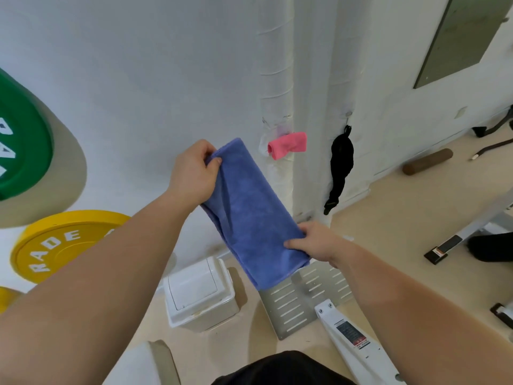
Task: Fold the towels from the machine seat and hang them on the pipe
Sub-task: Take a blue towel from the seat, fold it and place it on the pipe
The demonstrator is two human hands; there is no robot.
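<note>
Fingers (212,163) partly behind blue towel (249,212)

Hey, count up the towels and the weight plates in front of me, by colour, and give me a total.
Blue towel: 1
Pink towel: 1
Green weight plate: 1
Yellow weight plates: 2, the second only an edge at far left
Total: 5

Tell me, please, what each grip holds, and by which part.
Both hold one blue towel, folded into a long strip. The left grip pinches its upper end; the right grip holds its lower end, thumb on the front.
</note>
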